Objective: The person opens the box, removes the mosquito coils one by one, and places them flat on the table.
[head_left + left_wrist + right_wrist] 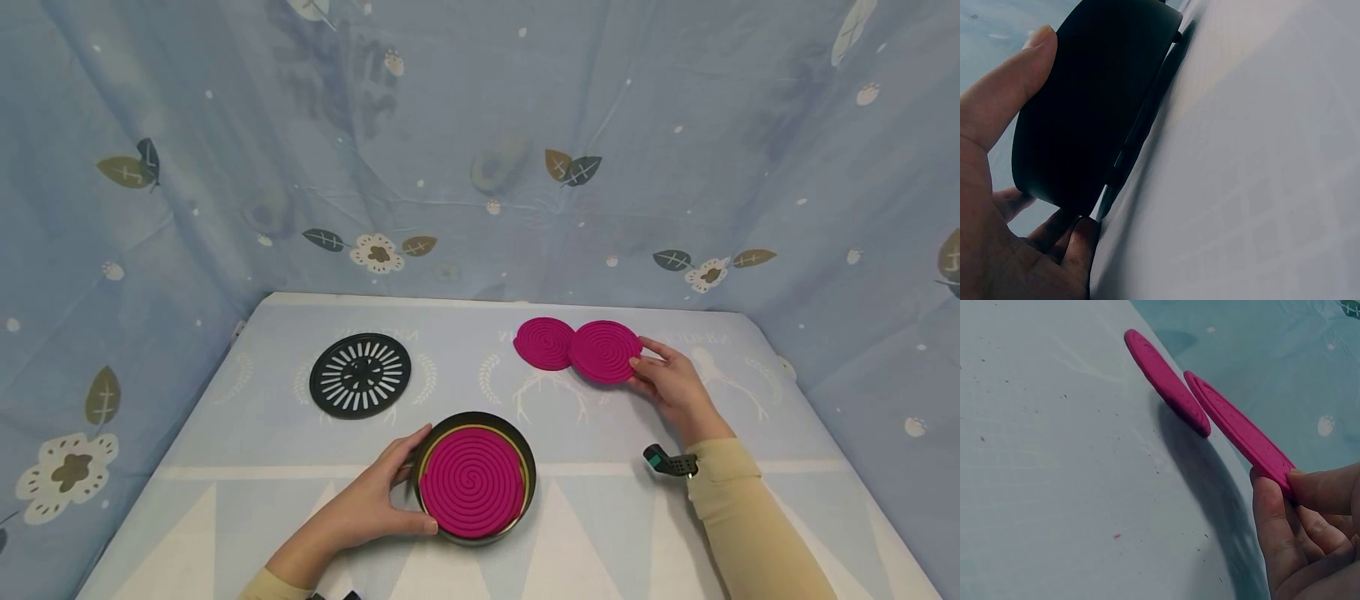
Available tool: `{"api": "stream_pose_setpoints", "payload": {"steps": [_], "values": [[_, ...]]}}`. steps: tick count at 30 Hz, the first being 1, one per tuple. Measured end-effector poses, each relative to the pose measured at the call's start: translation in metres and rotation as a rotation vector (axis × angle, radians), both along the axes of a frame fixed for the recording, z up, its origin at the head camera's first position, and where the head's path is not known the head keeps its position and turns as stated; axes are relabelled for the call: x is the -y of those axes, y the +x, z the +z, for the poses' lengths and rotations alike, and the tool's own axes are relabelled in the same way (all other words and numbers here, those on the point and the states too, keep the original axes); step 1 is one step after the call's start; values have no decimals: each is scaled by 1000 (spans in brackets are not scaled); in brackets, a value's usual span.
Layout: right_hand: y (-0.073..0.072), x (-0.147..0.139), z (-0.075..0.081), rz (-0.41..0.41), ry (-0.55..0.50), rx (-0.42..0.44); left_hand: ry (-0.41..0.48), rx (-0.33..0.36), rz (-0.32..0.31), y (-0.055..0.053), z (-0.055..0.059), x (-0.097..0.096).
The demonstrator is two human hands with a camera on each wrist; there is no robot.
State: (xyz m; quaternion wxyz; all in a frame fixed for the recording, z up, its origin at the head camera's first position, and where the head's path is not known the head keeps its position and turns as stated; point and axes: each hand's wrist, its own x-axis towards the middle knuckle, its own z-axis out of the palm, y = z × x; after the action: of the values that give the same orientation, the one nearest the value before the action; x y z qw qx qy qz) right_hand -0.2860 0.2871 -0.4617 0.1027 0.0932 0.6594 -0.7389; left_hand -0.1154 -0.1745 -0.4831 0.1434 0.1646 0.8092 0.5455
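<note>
In the head view, my left hand (375,500) grips the left side of a round dark tin (529,454), thumb at the near side and fingers at the far side. A magenta mosquito coil (472,482) lies inside it, within a yellowish ring. The left wrist view shows the tin's dark outer wall (1091,94) from the side. At the back right, my right hand (675,385) pinches another magenta mosquito coil (602,352) by its right edge, raised off the table. A third coil (542,343) is just left of it, partly overlapped in the head view.
A black slotted round lid (360,376) lies at the back left of the table. The patterned cloth (600,533) covers the tabletop. Behind and at both sides hangs a blue floral curtain (450,125). A dark band (670,461) sits at the right wrist.
</note>
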Motion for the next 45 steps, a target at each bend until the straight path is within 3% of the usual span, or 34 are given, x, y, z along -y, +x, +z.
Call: {"api": "stream_pose_setpoints", "payload": {"steps": [21, 45], "values": [[-14, -20, -6, -105, 83, 85, 6, -16, -3, 0, 1, 0], [-30, -24, -13, -91, 152, 147, 4, -5, -2, 0, 1, 0]]}}
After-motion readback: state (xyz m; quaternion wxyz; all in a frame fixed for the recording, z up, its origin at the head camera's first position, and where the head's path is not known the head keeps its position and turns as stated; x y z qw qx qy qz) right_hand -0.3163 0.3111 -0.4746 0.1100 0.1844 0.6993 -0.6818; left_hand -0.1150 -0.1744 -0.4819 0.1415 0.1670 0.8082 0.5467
